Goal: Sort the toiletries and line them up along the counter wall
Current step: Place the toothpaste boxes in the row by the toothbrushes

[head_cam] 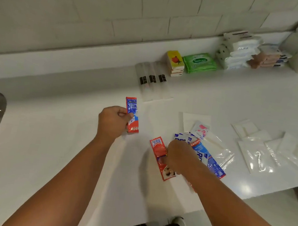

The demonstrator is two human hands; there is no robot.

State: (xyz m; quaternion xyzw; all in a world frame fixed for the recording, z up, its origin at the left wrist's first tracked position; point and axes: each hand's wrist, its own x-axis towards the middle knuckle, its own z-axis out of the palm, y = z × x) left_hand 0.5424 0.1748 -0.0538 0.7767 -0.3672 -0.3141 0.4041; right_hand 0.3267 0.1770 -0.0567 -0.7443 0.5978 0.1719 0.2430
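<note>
The left hand (114, 122) grips a toothpaste sachet (133, 115) above the tabletop (68, 141); the right hand (178, 156) pinches a second sachet (158, 148) beside the loose pile (202, 151). Lifting it could drag neighbouring packets askew.

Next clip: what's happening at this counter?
A person is sorting toiletries on a white counter. The left hand holds a red toothpaste sachet, and the right hand grips a second red sachet at the edge of a loose pile of sachets. Clear tubes, yellow boxes, a green wipes pack and white packets already line the wall.
</note>
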